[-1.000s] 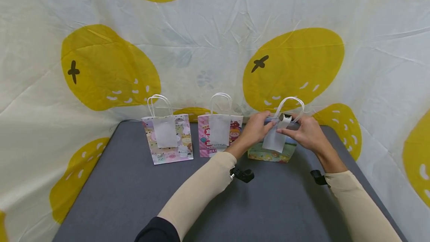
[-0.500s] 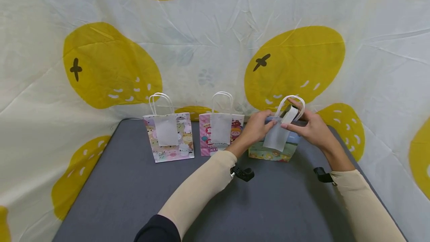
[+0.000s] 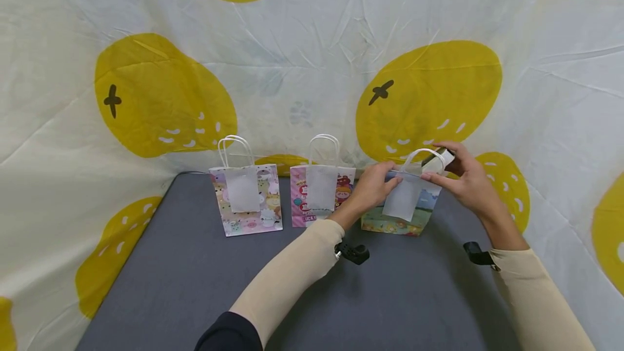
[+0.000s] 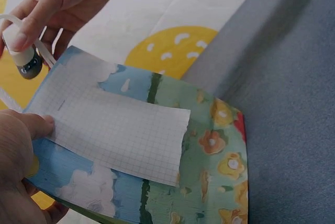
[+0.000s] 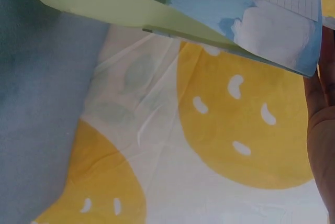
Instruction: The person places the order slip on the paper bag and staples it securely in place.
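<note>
My left hand [image 3: 371,187] pinches the top edge of the right-hand paper bag [image 3: 430,199], a small blue and green one with painted flowers and white handles. Its thumb lies on a white grid-paper slip [image 4: 120,135] over the bag's front. My right hand [image 3: 470,186] holds a small white-and-black object [image 3: 440,160] between thumb and fingers, at the bag's top right corner beside the handle. The left wrist view shows that object as white with a dark, rounded end; its exact kind is unclear. In the right wrist view the bag's side is visible.
To the left stand a pink paper bag [image 3: 297,213] and an animal-print paper bag [image 3: 270,199], each with a white slip in front and upright handles. All are near the back of the grey table [image 3: 195,286], before a yellow-patterned white cloth [image 3: 292,26].
My right hand has moved right and slightly outward with the white-and-black object, away from the slip toward the bag's corner. The handle tilts lower to the right; my left hand stays put.
</note>
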Motion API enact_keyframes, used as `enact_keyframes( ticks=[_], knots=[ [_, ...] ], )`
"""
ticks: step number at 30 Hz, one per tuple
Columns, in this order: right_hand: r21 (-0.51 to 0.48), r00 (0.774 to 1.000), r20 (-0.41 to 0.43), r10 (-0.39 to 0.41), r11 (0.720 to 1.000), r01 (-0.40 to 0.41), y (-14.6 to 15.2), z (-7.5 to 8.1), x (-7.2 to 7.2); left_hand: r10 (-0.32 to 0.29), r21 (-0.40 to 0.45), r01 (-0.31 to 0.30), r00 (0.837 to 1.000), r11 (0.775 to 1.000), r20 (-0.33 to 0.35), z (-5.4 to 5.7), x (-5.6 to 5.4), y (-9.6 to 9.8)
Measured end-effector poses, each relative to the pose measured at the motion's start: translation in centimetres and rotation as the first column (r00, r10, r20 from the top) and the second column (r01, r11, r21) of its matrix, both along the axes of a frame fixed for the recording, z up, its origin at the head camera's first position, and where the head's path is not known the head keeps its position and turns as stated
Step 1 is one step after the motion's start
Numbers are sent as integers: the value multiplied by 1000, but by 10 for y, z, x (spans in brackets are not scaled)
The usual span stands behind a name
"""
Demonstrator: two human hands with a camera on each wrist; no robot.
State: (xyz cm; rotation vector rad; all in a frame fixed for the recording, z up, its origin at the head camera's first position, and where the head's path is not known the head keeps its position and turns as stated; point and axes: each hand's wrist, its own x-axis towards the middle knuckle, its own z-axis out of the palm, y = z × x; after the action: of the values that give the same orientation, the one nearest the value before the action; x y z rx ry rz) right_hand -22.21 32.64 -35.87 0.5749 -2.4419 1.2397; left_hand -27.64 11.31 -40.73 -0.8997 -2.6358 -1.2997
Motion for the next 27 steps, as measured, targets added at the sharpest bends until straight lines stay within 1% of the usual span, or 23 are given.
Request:
enact_keyframes(
  ticks=[3,9,13,16,18,19,21,23,25,27],
  knots=[
    [-14,1000,-5,4,1000,-4,0,4,3,-1,2,1,1000,1000,-1,-1,0,0],
    [-29,1000,4,15,999,-15,12,-4,-3,1,-10,-2,1000,1000,-15,-1,0,1],
    [-33,1000,3,7,999,-7,11,-4,-1,2,-14,-2,1000,1000,-13,-1,0,0],
    [-66,1000,19,6,998,-5,11,-6,-1,-3,-9,3,1000,1000,-12,0,1,0],
    [-128,999,31,30,991,-25,12,-7,-1,-9,-5,9,1000,1000,-12,1,1,0],
    [-167,998,36,49,985,-42,13,-8,-1,-13,-3,13,1000,1000,-12,1,1,-1],
    [-264,995,35,97,961,-84,15,-10,0,-16,-2,16,1000,1000,-11,1,2,-1],
    [-355,991,24,134,927,-117,18,-11,1,-17,-2,17,1000,1000,-6,2,2,-1],
    [-434,988,8,151,891,-133,23,-12,3,-18,-1,18,1000,1000,-2,2,2,-2],
    [-490,986,-1,167,859,-146,28,-13,6,-19,-1,19,1000,1000,-2,2,2,-2]
  ],
)
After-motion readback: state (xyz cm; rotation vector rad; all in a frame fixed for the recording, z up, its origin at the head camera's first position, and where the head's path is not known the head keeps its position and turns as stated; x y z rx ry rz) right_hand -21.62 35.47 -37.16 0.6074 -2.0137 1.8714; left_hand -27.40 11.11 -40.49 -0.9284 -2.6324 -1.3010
